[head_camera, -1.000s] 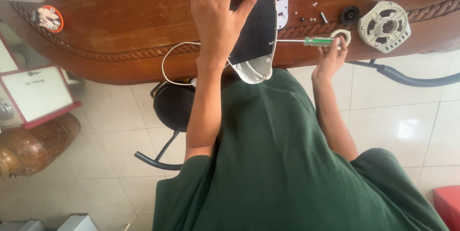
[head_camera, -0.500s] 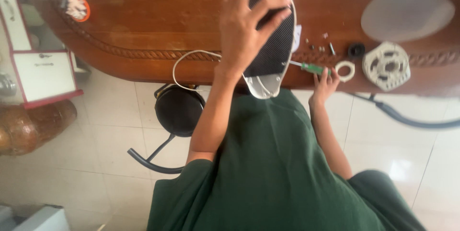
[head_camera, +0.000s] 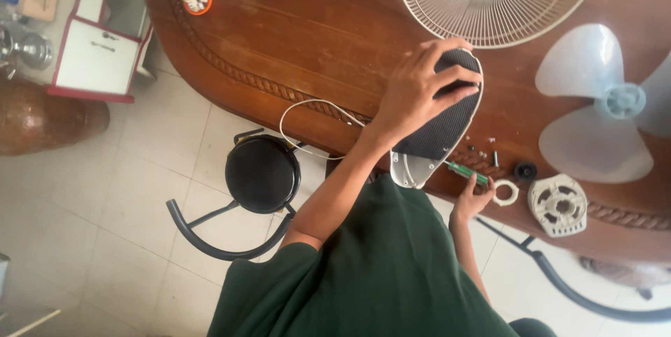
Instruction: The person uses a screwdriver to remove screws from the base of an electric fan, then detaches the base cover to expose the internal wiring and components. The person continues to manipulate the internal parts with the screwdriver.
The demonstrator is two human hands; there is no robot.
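Now left hand [head_camera: 419,92] grips the black-meshed fan base [head_camera: 442,124]; right hand [head_camera: 472,201] grips a green screwdriver [head_camera: 467,173].

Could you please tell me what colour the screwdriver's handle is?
Green, translucent; the screwdriver lies by the right hand, best seen in the head view.

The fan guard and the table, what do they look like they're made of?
Fan guard: probably white-coated metal wire, judging by its thin, evenly spaced radial spokes. Table: looks like dark varnished wood, with visible grain, a glossy sheen and a carved rope-pattern edge.
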